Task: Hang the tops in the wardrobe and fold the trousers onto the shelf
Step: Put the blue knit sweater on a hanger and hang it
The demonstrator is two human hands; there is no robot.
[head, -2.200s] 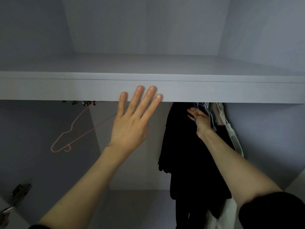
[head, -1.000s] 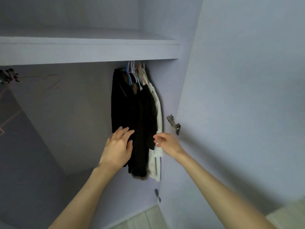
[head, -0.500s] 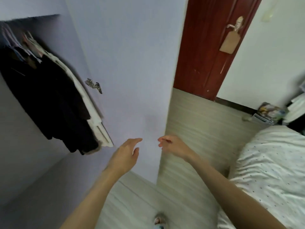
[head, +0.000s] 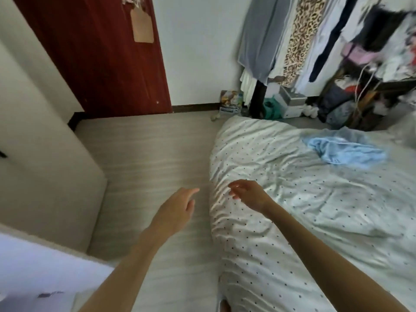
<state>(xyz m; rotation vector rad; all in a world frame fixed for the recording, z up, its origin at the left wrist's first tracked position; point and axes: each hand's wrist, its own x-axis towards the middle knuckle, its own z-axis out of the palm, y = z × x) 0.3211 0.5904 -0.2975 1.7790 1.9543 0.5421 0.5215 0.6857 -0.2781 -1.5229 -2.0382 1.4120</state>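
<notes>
Swung away from the wardrobe interior and its hung dark tops, now facing bed and floor. Left hand (head: 177, 210) out over the floor, fingers loosely extended, holding nothing. Right hand (head: 248, 194) just beside it, over the bed's near edge, fingers relaxed and slightly curled, likewise gripping nothing; hands close but apart.

Light blue garment (head: 344, 149) well beyond the right hand and off to its right, crumpled in a loose heap on the bed, soft and creased, edges blurred; whether top or trousers, cannot tell.

Bed (head: 315, 210) under and right of the right hand, covered in pale, rumpled bedding dotted with small dark spots, bunched into ridges along the edge nearest the hands. Pale striped floor (head: 146, 154) beneath and ahead of the left hand. Dark red door (head: 96, 59) far ahead of the left hand, with a tan tag (head: 142, 28) hanging near the top. Crowded clothes rack (head: 315, 37) far beyond the right hand, leopard print among the hanging pieces, boxes and bags below. White panel (head: 40, 167) left of the left hand.
</notes>
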